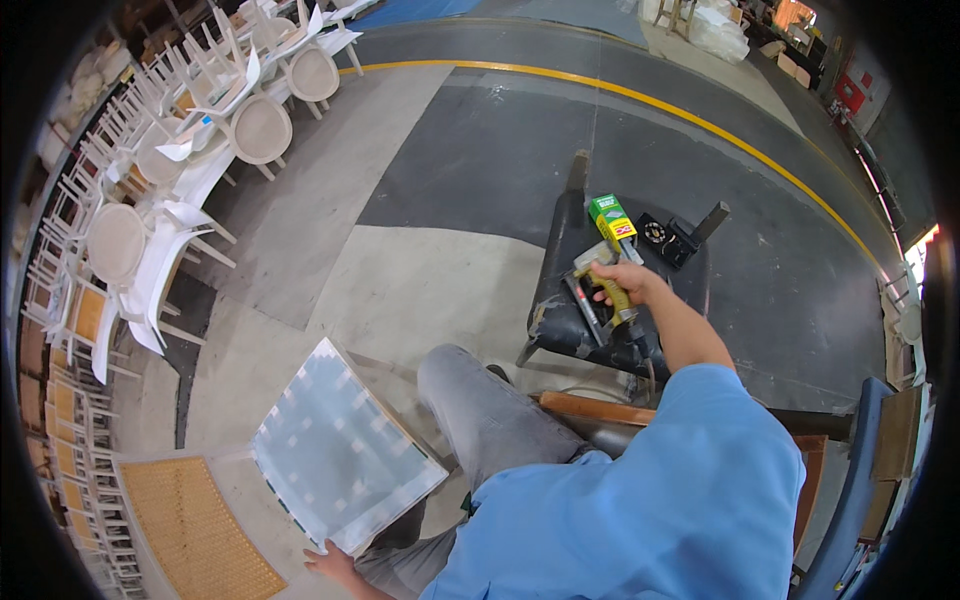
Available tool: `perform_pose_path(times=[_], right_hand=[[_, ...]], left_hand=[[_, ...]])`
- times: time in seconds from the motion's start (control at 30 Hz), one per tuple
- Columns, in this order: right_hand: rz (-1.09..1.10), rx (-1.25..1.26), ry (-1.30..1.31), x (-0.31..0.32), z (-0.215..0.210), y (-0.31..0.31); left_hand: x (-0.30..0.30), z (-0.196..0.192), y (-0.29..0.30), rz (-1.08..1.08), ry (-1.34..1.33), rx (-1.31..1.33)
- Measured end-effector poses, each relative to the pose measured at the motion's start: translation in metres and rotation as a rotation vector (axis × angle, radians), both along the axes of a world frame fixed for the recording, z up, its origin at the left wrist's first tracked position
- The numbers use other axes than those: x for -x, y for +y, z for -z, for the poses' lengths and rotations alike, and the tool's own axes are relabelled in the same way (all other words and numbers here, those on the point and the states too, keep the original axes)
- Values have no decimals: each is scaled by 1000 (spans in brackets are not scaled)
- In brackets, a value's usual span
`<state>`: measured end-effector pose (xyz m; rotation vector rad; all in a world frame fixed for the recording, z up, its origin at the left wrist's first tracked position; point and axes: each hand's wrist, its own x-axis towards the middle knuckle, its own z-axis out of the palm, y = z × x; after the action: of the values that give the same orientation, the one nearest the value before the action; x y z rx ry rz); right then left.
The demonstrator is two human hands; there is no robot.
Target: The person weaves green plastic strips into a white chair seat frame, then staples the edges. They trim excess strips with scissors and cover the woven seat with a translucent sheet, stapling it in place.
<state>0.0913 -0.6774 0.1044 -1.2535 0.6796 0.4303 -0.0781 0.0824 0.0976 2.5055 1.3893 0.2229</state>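
Note:
A square panel with a pale blue-grey sheet and whitish patches (345, 450) leans tilted against my legs. My left hand (332, 564) grips its near lower corner; part of the grip is hidden underneath. Out to the right, my right hand (622, 282) is wrapped round the yellow-green handle of a staple gun (598, 300), with a hose fitting at its lower end. The staple gun is over a worn black padded chair (560, 318). Just beyond it on the same seat are a green and yellow box (612, 216) and a black device with a round dial (668, 238).
Many white chair frames (215, 110) are stacked along the left. A woven cane panel (195, 525) lies at the lower left. The concrete floor (420, 290) has dark patches and a yellow line (690, 108). A blue padded piece (865, 480) stands at the right edge.

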Motion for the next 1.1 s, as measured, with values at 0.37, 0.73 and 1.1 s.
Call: perform_pose_path(times=[0.37, 0.73, 1.1], right_hand=[[-16, 87, -58, 3, -1, 38], [-390, 1457, -316, -43, -59, 94], [-583, 254, 181, -100, 29, 499]], left_hand=[[39, -93, 41, 141, -434, 170], [-40, -329, 179, -36, -80, -681], [-74, -288, 316, -63, 17, -137]])
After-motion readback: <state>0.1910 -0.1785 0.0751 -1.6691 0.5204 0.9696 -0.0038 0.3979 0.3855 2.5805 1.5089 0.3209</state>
